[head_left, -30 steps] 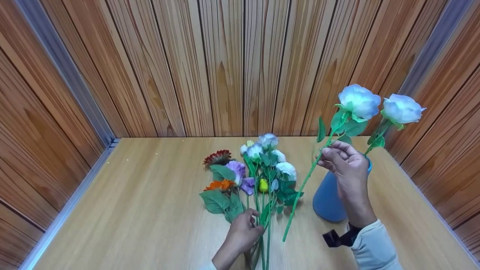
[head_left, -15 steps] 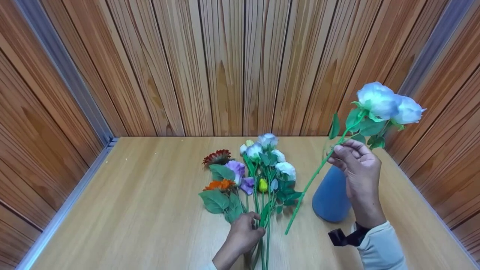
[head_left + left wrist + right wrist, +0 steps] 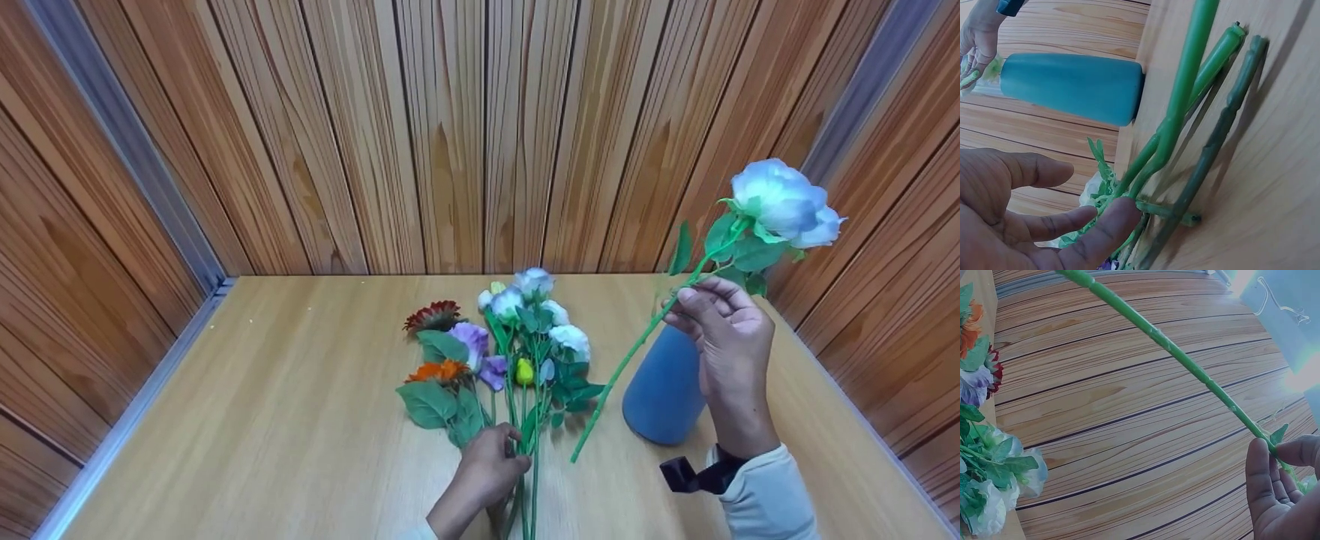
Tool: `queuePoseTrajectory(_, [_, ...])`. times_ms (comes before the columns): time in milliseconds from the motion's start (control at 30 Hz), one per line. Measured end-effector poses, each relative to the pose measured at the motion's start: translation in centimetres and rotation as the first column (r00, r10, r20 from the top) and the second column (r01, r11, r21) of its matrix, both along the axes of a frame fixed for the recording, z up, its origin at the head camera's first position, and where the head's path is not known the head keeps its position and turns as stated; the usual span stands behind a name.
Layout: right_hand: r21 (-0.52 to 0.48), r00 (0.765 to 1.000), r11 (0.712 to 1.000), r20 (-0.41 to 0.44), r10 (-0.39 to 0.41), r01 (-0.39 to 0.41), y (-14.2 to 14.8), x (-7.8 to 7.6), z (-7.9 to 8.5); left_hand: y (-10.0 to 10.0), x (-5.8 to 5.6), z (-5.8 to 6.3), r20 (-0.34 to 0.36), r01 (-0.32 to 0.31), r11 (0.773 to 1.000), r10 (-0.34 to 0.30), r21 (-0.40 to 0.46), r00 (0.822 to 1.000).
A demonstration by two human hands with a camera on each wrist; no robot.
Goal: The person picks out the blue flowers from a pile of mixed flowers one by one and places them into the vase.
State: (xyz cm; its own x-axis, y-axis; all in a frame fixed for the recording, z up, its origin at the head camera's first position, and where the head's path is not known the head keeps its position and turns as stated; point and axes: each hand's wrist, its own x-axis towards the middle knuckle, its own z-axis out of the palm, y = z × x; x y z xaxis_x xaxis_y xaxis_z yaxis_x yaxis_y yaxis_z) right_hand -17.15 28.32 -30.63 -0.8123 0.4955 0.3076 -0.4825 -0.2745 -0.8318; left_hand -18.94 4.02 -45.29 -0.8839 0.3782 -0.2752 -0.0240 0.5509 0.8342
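My right hand (image 3: pixel 731 337) pinches the green stem of a pale blue-white rose (image 3: pixel 776 199) between thumb and fingers. The stem slants down to the left, its lower end apart from the table. Behind the hand stands a blue vase (image 3: pixel 664 394), its mouth hidden. Another pale rose (image 3: pixel 819 229) shows partly behind the held one. At the front, my left hand (image 3: pixel 487 469) is beside the stems of a bunch of flowers lying on the table. In the left wrist view its thumb and fingers (image 3: pixel 1120 219) are apart, a fingertip at the green stems (image 3: pixel 1171 135).
The lying bunch has an orange flower (image 3: pixel 439 371), a dark red flower (image 3: pixel 433 319), purple blooms (image 3: pixel 471 341), white blooms (image 3: pixel 571 341) and a yellow bud (image 3: pixel 525 371). Wooden plank walls (image 3: pixel 450 135) enclose the table (image 3: pixel 300 420) at the back and sides.
My right hand has carried the rose to the right above the vase, so its bloom now overlaps the other pale rose. My left hand has stayed by the stems.
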Motion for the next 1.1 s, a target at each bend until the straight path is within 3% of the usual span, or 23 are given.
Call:
queuePoseTrajectory(267, [-0.046,0.997,0.999,-0.080,0.005,-0.009,0.6,0.2,0.3,0.5,-0.2,0.8,-0.016,-0.003,1.000,0.003,0.006,1.000])
queuePoseTrajectory(500, [-0.074,0.997,0.997,-0.073,0.030,-0.035,0.9,0.6,0.6,0.6,-0.5,0.8,0.005,-0.009,0.999,0.009,-0.045,1.000])
queuePoseTrajectory(733, [-0.078,0.999,0.997,-0.050,0.007,-0.011,1.1,1.0,0.9,0.9,-0.6,0.5,-0.023,-0.002,0.999,0.001,-0.040,1.000])
queuePoseTrajectory(967, [-0.102,0.997,0.994,-0.061,-0.039,0.033,1.3,1.3,1.3,1.0,-0.8,0.4,0.046,-0.015,0.998,0.017,-0.056,0.999])
queuePoseTrajectory(1100, [-0.102,0.992,0.991,-0.087,-0.093,0.084,1.6,1.5,1.5,1.1,-0.8,0.3,0.041,-0.018,0.998,0.021,-0.060,0.999])
